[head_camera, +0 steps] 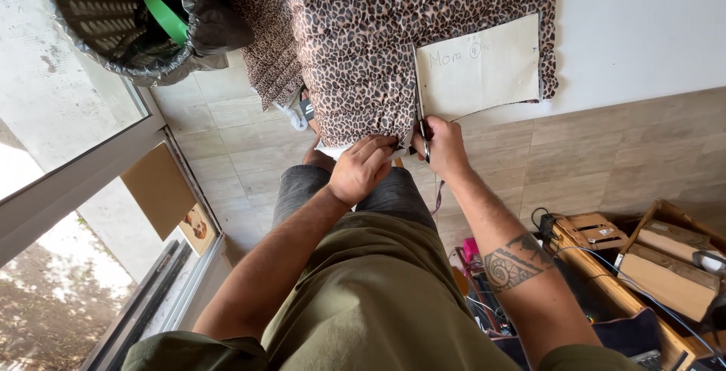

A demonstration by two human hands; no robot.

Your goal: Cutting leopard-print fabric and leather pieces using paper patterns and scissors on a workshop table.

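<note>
Fingers of the right hand (pixel 442 148) are gripping scissors (pixel 422 130), starting along the paper pattern (pixel 478 65); left hand (pixel 361 168) is pinching leopard fabric (pixel 355 53).

Bare white table (pixel 643 31) right of the paper pattern (pixel 478 65) looks passable; leopard-print fabric (pixel 355 46) crowds the left.

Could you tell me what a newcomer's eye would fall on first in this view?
Most likely the leopard-print fabric spread over the white table at top centre, with a paper pattern piece on it. Just below, the right hand works scissors along the pattern's edge while the left hand grips the fabric.
</note>
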